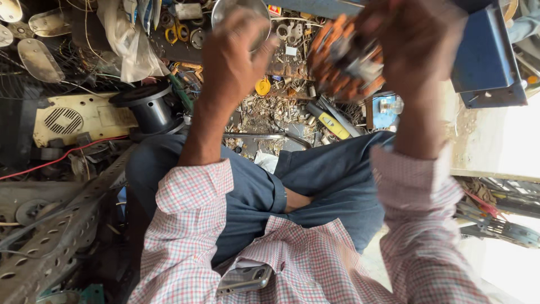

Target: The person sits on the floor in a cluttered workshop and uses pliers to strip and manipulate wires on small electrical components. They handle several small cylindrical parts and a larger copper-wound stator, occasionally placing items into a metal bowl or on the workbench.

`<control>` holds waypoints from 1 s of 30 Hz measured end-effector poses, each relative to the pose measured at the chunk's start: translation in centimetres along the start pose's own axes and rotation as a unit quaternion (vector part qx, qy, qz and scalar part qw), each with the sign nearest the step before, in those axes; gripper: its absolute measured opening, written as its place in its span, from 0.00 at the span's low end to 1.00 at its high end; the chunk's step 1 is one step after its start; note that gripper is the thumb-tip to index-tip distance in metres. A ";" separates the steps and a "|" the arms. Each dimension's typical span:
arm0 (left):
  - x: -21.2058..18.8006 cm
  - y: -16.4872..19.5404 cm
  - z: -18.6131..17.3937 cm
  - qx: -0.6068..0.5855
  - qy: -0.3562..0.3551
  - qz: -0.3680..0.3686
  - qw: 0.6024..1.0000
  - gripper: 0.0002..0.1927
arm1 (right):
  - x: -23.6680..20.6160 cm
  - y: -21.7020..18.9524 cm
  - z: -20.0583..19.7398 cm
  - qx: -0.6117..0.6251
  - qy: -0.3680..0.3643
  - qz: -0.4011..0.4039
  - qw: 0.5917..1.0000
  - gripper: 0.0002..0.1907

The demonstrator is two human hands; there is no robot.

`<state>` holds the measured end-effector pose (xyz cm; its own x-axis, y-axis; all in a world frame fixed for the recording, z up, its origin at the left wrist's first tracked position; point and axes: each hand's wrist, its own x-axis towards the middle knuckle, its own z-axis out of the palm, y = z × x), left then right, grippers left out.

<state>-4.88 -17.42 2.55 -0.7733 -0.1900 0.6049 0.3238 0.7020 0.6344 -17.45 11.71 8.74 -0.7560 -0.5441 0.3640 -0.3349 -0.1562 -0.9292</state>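
My right hand (419, 39) is raised and grips a motor winding (343, 59), a ring of copper-coloured coils with a grey metal core, blurred by motion. My left hand (230, 56) is raised beside it, its back towards me and its fingers curled. A shiny round metal cover (247, 7) shows just above those fingers and seems to be held by them. The two hands are a short way apart. Both sleeves are of checked cloth. I sit cross-legged in blue trousers (315, 186).
Scrap parts, screws and a yellow tool (329, 121) litter the floor ahead. A black cylindrical housing (149, 107) and a cream vented panel (73, 118) lie left, perforated metal strips (50, 236) at lower left, a blue metal box (486, 56) right. A phone (244, 278) sticks out of my shirt pocket.
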 end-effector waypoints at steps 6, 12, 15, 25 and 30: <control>-3.2 1.9 5.1 0.041 -0.238 -0.122 0.963 0.37 | -2.4 4.3 7.8 -0.256 0.026 0.031 0.966 0.04; -5.4 -1.0 11.0 0.112 -0.253 -0.253 0.927 0.36 | -1.9 10.3 8.7 -0.261 0.080 -0.050 0.961 0.07; -6.1 -2.3 12.8 0.144 -0.205 -0.225 0.942 0.34 | -2.0 12.7 7.8 -0.276 0.077 -0.080 0.955 0.06; -6.7 -2.4 12.3 0.200 -0.242 -0.207 0.926 0.53 | -2.8 15.1 4.1 -0.301 -0.028 -0.143 0.942 0.20; -7.3 -2.8 12.3 0.201 -0.226 -0.188 0.934 0.52 | -6.0 16.5 -0.5 -0.222 0.002 0.095 0.971 0.13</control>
<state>-6.86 -9.50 -9.55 -0.9716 -0.2307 0.0529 -0.1789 0.8622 0.4739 -18.68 12.77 -8.71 -0.8297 -0.5246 0.1906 -0.3981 0.3169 -0.8609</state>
